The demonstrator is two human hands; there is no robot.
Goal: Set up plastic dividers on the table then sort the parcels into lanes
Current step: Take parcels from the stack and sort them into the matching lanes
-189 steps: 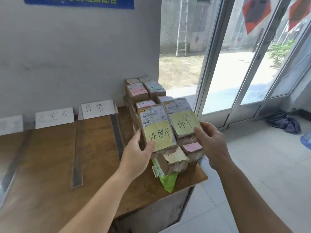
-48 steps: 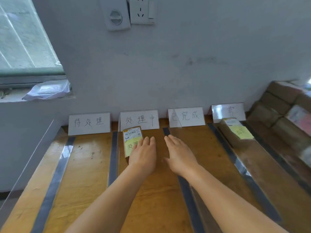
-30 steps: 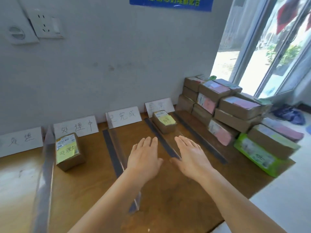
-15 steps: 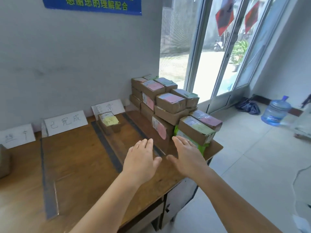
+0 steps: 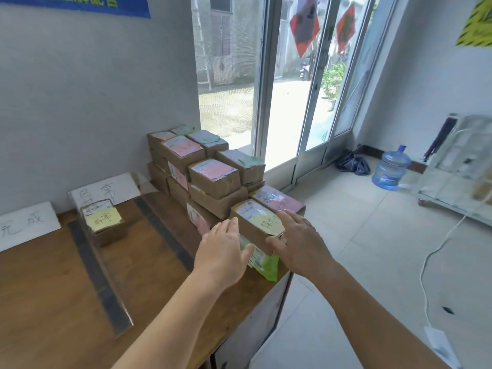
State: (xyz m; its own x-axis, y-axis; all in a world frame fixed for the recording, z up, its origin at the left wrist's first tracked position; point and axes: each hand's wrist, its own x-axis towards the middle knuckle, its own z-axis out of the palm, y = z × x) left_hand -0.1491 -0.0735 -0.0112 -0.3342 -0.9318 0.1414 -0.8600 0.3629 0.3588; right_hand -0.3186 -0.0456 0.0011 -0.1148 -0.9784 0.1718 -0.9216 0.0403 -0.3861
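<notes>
A stack of brown cardboard parcels (image 5: 213, 179) with pink, green and yellow notes stands on the right end of the wooden table (image 5: 53, 302). At the stack's near corner lies a parcel with a yellow note (image 5: 254, 222) on top of a green bag parcel (image 5: 263, 263). My left hand (image 5: 222, 253) touches that parcel's left side with straight fingers. My right hand (image 5: 299, 237) lies over its right end, thumb hooked at the near corner. Clear plastic dividers (image 5: 106, 278) on grey strips (image 5: 166, 237) mark lanes. One yellow-note parcel (image 5: 105, 223) sits in the rightmost lane.
White paper lane labels (image 5: 105, 191) (image 5: 25, 226) lean against the wall behind the lanes. The table's right edge drops to a tiled floor with a blue water bottle (image 5: 390, 169), a white cable (image 5: 432, 258) and a glass cart (image 5: 460, 169). Glass doors stand behind the stack.
My view swung right from the lanes to the parcel stack. Both hands moved forward from above the table onto the front yellow-note parcel.
</notes>
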